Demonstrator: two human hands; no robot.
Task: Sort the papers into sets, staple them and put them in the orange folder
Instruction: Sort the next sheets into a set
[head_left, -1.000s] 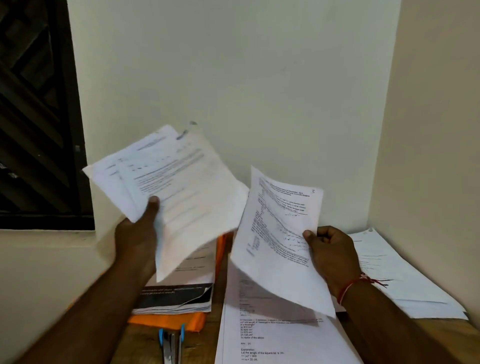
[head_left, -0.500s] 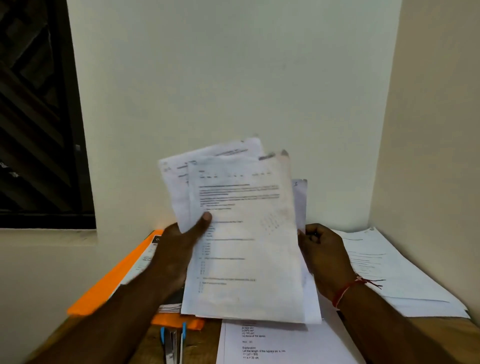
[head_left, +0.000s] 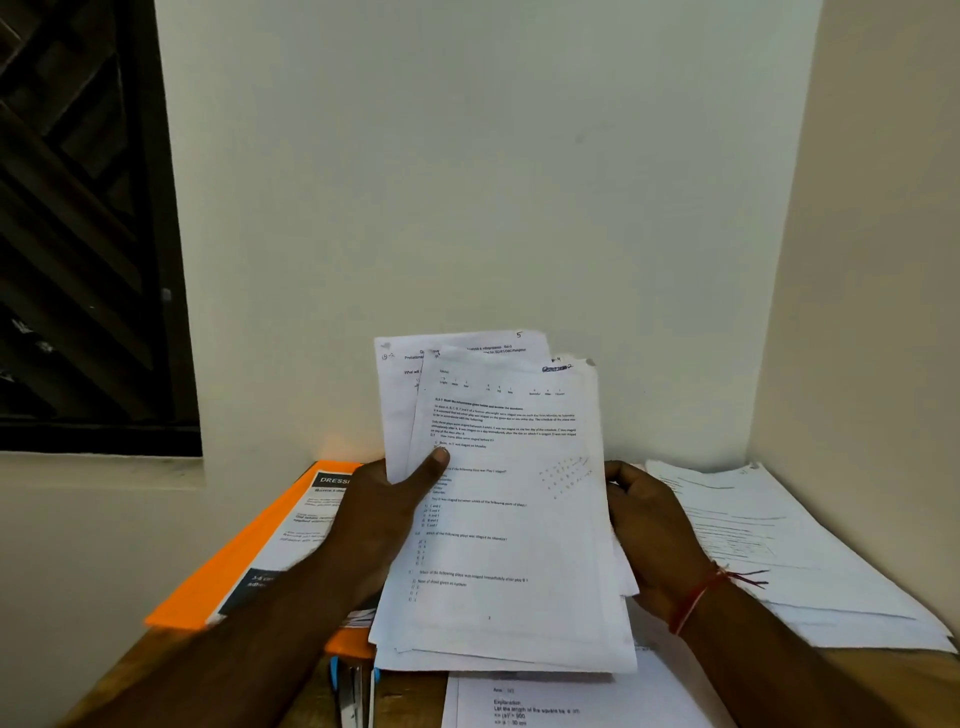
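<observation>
I hold a set of several printed sheets (head_left: 509, 499) upright in front of me, above the desk. My left hand (head_left: 384, 509) grips its left edge, thumb pressed on the front page. My right hand (head_left: 644, 525) holds the right edge, fingers curled behind the sheets. The top corners are fanned apart and uneven. The orange folder (head_left: 228, 577) lies at the left on the desk, with a printed leaflet (head_left: 301, 525) on top of it. A blue stapler (head_left: 353, 696) lies near the front edge, partly hidden under the sheets.
A stack of white papers (head_left: 779, 551) lies in the right corner against the wall. Another printed sheet (head_left: 545, 706) lies flat at the front of the wooden desk (head_left: 124, 680). Walls close the desk at back and right; a dark window (head_left: 78, 234) is at the left.
Earlier my hands held separate papers apart. They came together, the right hand's sheet went behind the left hand's sheets, and the combined set now sits a little lower.
</observation>
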